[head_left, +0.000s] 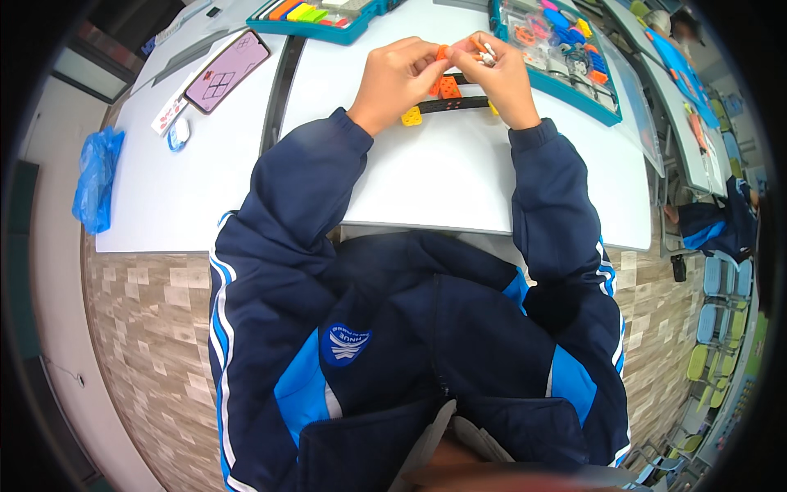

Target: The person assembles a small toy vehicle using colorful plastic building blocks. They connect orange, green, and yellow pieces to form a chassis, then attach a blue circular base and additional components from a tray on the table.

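Observation:
My left hand (400, 75) is closed, its thumb and fingertips pinching a small orange building piece (443, 52). Close beside it, my right hand (502, 80) has its fingertips at the same piece, while several small white and orange pegs (487, 56) sit in its curled fingers. Below the hands on the white table lies a partly built model. It has a black beam (464, 103), an orange block (448, 87) against the beam, a yellow piece (411, 116) at the left end and another yellow piece (493, 107) partly hidden by my right hand.
A teal parts case (328, 34) stands at the back left, another teal case (574, 105) at the back right. Leftward lie a phone (238, 64) showing a line diagram, a small white-and-blue object (178, 134) and a blue plastic bag (97, 182) at the table edge.

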The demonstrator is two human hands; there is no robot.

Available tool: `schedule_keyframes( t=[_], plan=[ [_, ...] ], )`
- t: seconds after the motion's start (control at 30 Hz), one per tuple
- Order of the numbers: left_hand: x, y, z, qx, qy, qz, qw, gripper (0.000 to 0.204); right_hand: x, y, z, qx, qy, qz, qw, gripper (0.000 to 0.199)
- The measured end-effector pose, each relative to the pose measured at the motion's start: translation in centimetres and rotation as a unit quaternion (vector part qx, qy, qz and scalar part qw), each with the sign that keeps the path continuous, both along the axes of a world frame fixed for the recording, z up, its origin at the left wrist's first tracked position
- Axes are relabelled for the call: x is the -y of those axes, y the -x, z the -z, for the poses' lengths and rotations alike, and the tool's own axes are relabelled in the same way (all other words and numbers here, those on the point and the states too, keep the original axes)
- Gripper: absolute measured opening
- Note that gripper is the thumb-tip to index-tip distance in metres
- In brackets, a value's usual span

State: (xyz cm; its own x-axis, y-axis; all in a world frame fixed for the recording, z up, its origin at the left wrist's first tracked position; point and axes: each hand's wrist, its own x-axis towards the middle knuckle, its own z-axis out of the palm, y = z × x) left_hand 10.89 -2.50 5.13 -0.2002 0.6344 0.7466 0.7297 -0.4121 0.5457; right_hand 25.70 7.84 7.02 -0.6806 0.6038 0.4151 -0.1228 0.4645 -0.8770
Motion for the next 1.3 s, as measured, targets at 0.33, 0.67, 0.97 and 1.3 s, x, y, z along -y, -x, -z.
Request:
schedule_keyframes(
  t=[0.33, 0.67, 0.97, 1.3],
  plan=[
    [0.7, 0.3, -0.9, 0.202, 0.111, 0.163, 0.959, 0.027, -0.5, -0.4, -0.4, -0.062, -0.085, -0.012, 0.994, 0.020],
    [0.4, 0.4, -0.3, 0.271, 0.171, 0.230, 0.919, 0.032, -1.0, -0.1, 0.3, -0.032, -0.206, 0.081, 0.975, 0.017],
    [0.0, 4.4, -0.5, 0.290, 0.128, 0.258, 0.913, 0.037, -1.5, -1.3, -0.9, -0.004, -0.100, 0.040, 0.994, 0.019],
    [-0.5, 3.0, 0.4, 0.197, 0.113, 0.216, 0.950, 0.035, 0.0, 0.1, 0.0, -0.052, -0.290, 0.104, 0.950, 0.011]
  ],
)
